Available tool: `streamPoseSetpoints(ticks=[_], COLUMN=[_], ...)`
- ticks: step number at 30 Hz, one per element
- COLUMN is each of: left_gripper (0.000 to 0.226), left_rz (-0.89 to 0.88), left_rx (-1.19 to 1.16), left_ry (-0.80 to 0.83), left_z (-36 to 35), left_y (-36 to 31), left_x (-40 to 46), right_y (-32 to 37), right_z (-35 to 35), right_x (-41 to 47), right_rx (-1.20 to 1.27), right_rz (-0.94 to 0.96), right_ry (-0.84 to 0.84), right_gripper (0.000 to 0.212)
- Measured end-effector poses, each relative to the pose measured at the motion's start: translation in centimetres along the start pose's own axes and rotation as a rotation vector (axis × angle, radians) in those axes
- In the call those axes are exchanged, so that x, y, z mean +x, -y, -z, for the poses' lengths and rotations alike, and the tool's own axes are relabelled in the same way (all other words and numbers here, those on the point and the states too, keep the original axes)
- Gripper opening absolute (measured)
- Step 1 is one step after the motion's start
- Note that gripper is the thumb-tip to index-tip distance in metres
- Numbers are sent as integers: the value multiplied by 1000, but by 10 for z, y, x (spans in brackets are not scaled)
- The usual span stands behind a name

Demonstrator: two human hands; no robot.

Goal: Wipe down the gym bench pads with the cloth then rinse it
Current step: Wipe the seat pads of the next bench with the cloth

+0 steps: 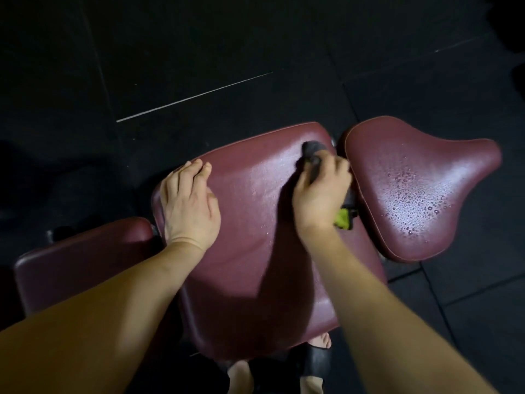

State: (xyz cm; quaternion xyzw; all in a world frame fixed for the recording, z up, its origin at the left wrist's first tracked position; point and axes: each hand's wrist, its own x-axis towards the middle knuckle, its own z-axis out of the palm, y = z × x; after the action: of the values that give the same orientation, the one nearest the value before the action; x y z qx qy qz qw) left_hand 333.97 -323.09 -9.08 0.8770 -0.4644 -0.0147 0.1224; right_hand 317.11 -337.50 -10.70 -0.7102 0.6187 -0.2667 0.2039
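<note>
A maroon gym bench fills the middle of the view in three pads. My right hand (319, 191) grips a dark grey cloth (312, 156) with a yellow-green tag and presses it on the far right part of the large middle pad (255, 237). My left hand (189, 206) rests flat on that pad's left edge, fingers straight. The seat pad (420, 189) to the right is covered in water droplets. A third pad (85, 260) lies at the lower left, partly hidden by my left forearm.
Black rubber floor tiles (199, 66) surround the bench, with a pale seam line at the upper left. My feet in dark sandals (318, 362) stand under the near edge of the middle pad.
</note>
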Motion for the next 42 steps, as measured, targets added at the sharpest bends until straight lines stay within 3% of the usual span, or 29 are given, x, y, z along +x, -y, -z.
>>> streamPoseSetpoints(ticks=[3, 5, 7, 9, 12, 14, 15, 19, 21, 23, 27, 30, 32, 35, 38, 40, 42], left_gripper=[55, 54, 55, 55, 56, 56, 56, 58, 58, 58, 58, 62, 61, 58, 58, 57, 57], left_rz=[-19, -27, -33, -49, -82, -85, -68, 7, -17, -18, 12, 22, 33, 56, 51, 26, 7], left_rx=[-1, -9, -21, -36, -61, -64, -62, -14, 4, 1, -15, -43, -72, -82, -66, -60, -59], left_ry=[19, 26, 42, 66, 117, 139, 141, 167, 188, 192, 190, 208, 227, 242, 267, 284, 293], left_z=[1, 2, 4, 7, 15, 21, 25, 37, 38, 38, 34, 34, 36, 41, 44, 44, 43], left_y=[1, 3, 4, 5, 8, 11, 13, 20, 21, 22, 19, 15, 12, 9, 12, 13, 15], left_x=[0, -1, -1, -2, -6, -10, -12, -29, -35, -37, -39, -44, -48, -57, -67, -73, -78], right_y=[39, 30, 5, -17, -16, 14, 34, 82, 68, 38, -25, -19, 10, 44, 24, -3, -31], right_z=[-4, 5, 12, 17, 12, -2, -9, -24, -20, -10, 17, 19, 12, 9, 18, 27, 36], right_x=[-46, -48, -22, 7, 24, 8, -5, -41, -22, 1, 23, -8, -45, -95, -81, -51, -22], right_rx=[49, 52, -7, -78, -32, -41, -25, 44, 28, -31, -63, -84, -63, 1, 3, -63, -130], right_rz=[211, 459, 584, 453, 7, -74, -1, 604, 724, 663, 250, 24, 46, 341, 609, 584, 423], right_ry=[128, 264, 292, 185, -7, -38, -3, 286, 301, 253, 85, 21, 38, 240, 351, 305, 193], right_gripper=[24, 26, 27, 25, 26, 25, 26, 28, 28, 25, 26, 24, 22, 24, 27, 26, 25])
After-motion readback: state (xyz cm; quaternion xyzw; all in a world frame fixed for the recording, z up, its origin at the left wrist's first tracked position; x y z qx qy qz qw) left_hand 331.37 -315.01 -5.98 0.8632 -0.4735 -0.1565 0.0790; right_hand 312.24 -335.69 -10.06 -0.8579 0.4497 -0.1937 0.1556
